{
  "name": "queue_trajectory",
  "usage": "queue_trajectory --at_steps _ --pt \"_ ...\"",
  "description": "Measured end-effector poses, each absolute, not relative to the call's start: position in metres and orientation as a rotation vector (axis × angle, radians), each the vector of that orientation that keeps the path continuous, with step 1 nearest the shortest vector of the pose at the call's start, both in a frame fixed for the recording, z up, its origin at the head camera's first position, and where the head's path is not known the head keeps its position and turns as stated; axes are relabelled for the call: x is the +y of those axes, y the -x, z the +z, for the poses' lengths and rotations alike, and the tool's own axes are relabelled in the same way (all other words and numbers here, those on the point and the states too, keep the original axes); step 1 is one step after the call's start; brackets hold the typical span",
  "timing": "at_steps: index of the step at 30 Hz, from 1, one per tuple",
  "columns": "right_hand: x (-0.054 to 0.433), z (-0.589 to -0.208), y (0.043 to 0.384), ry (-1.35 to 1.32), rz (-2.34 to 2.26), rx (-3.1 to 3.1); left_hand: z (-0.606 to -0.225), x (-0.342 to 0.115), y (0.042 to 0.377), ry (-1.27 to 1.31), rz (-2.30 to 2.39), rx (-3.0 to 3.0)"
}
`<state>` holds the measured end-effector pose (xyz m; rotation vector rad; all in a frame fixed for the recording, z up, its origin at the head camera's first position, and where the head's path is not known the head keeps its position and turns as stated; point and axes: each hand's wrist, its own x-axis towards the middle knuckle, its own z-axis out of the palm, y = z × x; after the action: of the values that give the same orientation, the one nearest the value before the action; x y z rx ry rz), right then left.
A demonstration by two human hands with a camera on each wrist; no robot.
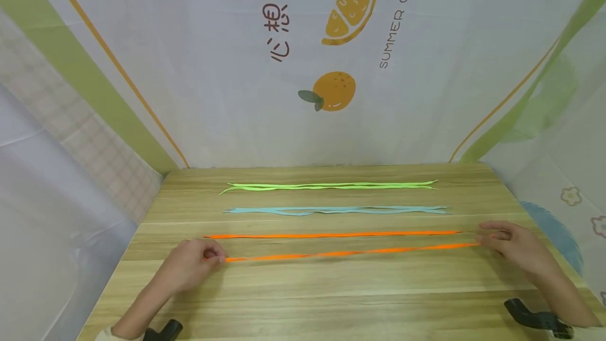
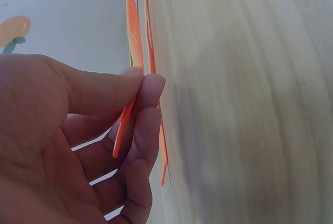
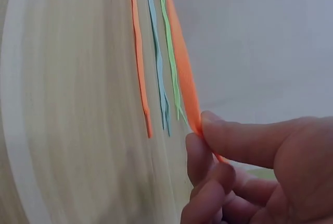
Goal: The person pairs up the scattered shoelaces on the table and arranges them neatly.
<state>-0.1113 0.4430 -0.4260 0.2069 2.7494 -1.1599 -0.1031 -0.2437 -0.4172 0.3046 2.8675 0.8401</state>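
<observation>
An orange shoelace is stretched nearly straight between both hands, with a few twists along it. My left hand pinches it between thumb and fingers close to one end; the tipped end pokes out below the thumb in the left wrist view. Near the other end my right hand pinches the same lace between thumb and forefinger. Just behind it a second orange shoelace lies straight on the wooden table, its end visible in the right wrist view.
Farther back, light blue shoelaces lie lengthwise, and beyond them bright green shoelaces run parallel near the table's back edge. A white curtain printed with oranges hangs behind the table. Black wrist mounts show below the hands.
</observation>
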Motion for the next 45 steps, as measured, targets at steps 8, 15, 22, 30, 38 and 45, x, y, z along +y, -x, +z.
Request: queue_trajectory --at_steps 8,15,22,30,38,45 --pt "0.443 -0.430 0.110 -0.258 -1.233 2.757 -0.421 -0.251 0.110 -0.278 0.807 2.893" --pt "0.447 -0.434 0.111 -0.245 -1.258 2.760 -0.421 -0.257 0.116 -0.261 0.796 2.914" --pt "0.446 -0.438 0.113 -0.230 -1.112 2.841 -0.421 -0.258 0.120 -0.214 0.764 2.919" --pt "0.443 -0.446 0.122 -0.166 -0.945 2.940 -0.425 -0.257 0.126 -0.193 0.715 2.946" --pt "0.436 -0.448 0.130 -0.124 -0.845 3.011 -0.428 -0.259 0.132 -0.159 0.691 2.942" --pt "0.434 -0.450 0.136 -0.080 -0.780 3.040 -0.427 -0.259 0.135 -0.117 0.685 2.942"
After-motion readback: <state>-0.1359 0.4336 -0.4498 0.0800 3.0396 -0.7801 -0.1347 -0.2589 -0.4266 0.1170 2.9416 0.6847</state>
